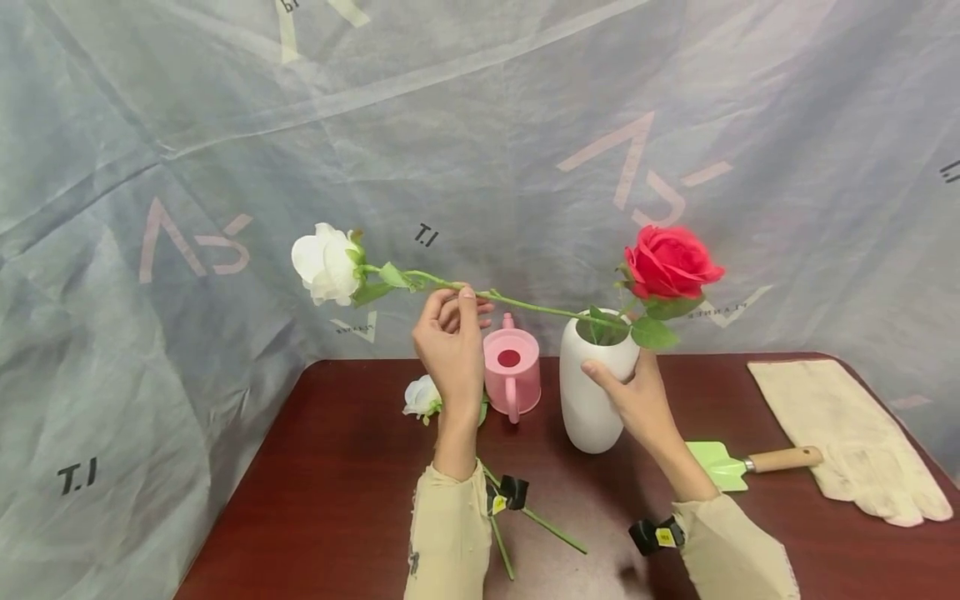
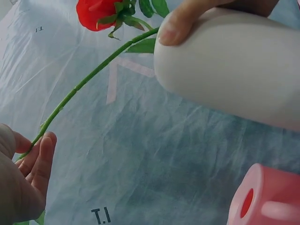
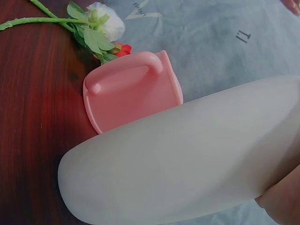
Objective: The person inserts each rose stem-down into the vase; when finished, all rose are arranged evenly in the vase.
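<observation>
My left hand (image 1: 453, 342) pinches the green stem of a white rose (image 1: 327, 265) between thumb and fingers. The rose lies nearly level, its bloom to the left and its stem's far end at the mouth of a white vase (image 1: 596, 396). Around the vase's upper part my right hand (image 1: 637, 396) is wrapped, thumb on the near side. A red rose (image 1: 671, 262) leans out of the vase to the right, its lower stem hidden inside. In the right wrist view, the vase (image 3: 178, 159) fills the front. Whether its base touches the table cannot be told.
A pink watering can (image 1: 513, 375) stands between my hands. Behind my left forearm lie another white rose (image 1: 422, 396) and a red flower (image 3: 123, 50), stems towards me. On the right are a green trowel (image 1: 716, 465) with a wooden handle and cream gloves (image 1: 847, 425).
</observation>
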A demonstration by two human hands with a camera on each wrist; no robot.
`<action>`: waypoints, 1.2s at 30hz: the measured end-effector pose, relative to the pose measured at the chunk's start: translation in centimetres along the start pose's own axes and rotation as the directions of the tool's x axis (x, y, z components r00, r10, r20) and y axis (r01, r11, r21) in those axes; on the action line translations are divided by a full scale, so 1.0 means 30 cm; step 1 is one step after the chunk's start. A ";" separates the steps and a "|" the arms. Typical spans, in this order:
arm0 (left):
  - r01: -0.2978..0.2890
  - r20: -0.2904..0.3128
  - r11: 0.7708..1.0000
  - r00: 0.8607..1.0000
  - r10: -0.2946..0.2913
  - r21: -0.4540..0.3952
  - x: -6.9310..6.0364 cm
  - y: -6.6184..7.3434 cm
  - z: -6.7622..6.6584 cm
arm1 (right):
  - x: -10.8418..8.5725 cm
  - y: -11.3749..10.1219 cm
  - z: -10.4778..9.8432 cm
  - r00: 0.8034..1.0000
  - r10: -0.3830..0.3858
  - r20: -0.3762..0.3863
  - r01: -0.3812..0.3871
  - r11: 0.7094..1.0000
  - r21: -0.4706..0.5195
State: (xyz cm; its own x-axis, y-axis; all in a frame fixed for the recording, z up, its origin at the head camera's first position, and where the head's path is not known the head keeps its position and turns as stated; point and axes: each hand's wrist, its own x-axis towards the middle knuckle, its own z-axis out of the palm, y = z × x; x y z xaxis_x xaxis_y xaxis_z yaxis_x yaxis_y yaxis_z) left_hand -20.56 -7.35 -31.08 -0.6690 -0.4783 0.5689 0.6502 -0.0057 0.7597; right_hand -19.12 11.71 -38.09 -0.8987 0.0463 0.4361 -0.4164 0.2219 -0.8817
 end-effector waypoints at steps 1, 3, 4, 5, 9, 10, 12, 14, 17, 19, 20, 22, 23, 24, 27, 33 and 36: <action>-0.006 -0.001 1.000 1.000 0.006 0.003 0.002 0.001 -0.002 | 0.001 0.001 0.001 1.000 -0.002 0.004 0.002 1.000 0.006; -0.022 -0.004 1.000 1.000 0.022 0.015 0.004 -0.001 -0.005 | 0.002 0.001 0.003 1.000 -0.008 0.010 0.008 1.000 0.002; -0.025 -0.004 0.999 1.000 0.025 0.022 0.003 0.000 -0.004 | 0.002 0.001 0.003 1.000 -0.010 0.012 0.010 1.000 -0.003; -0.026 0.000 0.999 1.000 0.026 0.025 0.002 -0.002 -0.002 | 0.003 0.000 0.002 1.000 -0.012 0.013 0.012 1.000 -0.008; -0.027 0.047 0.996 0.999 0.023 0.082 -0.011 -0.016 0.026 | 0.003 -0.001 0.001 1.000 -0.013 0.007 0.013 1.000 -0.023; -0.030 0.063 0.994 0.998 0.023 0.106 -0.015 -0.023 0.037 | 0.003 -0.002 0.001 1.000 -0.014 0.007 0.014 1.000 -0.023; -0.046 0.093 0.986 0.995 0.031 0.162 -0.023 -0.042 0.058 | 0.001 -0.003 0.002 1.000 -0.013 0.007 0.013 1.000 -0.023; -0.067 0.121 0.976 0.992 0.042 0.208 -0.032 -0.063 0.076 | -0.001 -0.005 0.001 1.000 -0.007 0.011 0.007 1.000 -0.021; -0.083 0.146 0.967 0.988 0.049 0.243 -0.043 -0.088 0.101 | -0.004 -0.007 -0.002 1.000 0.013 0.005 -0.013 1.000 -0.020; -0.086 0.159 0.964 0.986 0.046 0.252 -0.049 -0.099 0.113 | -0.006 -0.008 -0.006 1.000 0.028 0.000 -0.028 1.000 -0.015; -0.080 0.164 0.963 0.986 0.038 0.259 -0.052 -0.103 0.119 | -0.007 -0.008 -0.008 0.999 0.034 -0.004 -0.034 0.999 -0.016; -0.061 0.179 0.960 0.984 0.012 0.272 -0.058 -0.106 0.128 | -0.011 -0.007 -0.012 0.999 0.038 -0.010 -0.038 0.999 -0.012; -0.053 0.192 0.958 0.981 -0.002 0.281 -0.060 -0.106 0.132 | -0.013 -0.007 -0.014 0.999 0.034 -0.013 -0.034 0.999 -0.012; -0.050 0.207 0.955 0.978 -0.012 0.294 -0.062 -0.106 0.137 | -0.015 -0.006 -0.016 1.000 0.028 -0.014 -0.028 1.000 -0.009; -0.019 0.244 0.948 0.968 -0.063 0.318 -0.067 -0.104 0.148 | -0.020 -0.006 -0.019 1.000 0.011 -0.018 -0.011 1.000 -0.007; 0.053 0.216 0.949 0.968 -0.125 0.310 -0.065 -0.102 0.167 | -0.022 -0.011 -0.015 1.000 0.011 -0.009 -0.011 1.000 -0.003; 0.078 0.203 0.950 0.969 -0.144 0.303 -0.058 -0.106 0.171 | -0.022 -0.014 -0.010 1.000 0.015 -0.017 -0.015 1.000 -0.027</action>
State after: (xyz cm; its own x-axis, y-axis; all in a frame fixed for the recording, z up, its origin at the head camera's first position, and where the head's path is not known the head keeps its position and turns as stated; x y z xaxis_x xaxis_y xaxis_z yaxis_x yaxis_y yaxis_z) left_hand -23.31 -1.98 -32.88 -0.8145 -0.2844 0.5056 0.4563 0.2240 0.8612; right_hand -18.31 11.89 -37.95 -0.9022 0.0661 0.4262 -0.3990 0.2470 -0.8831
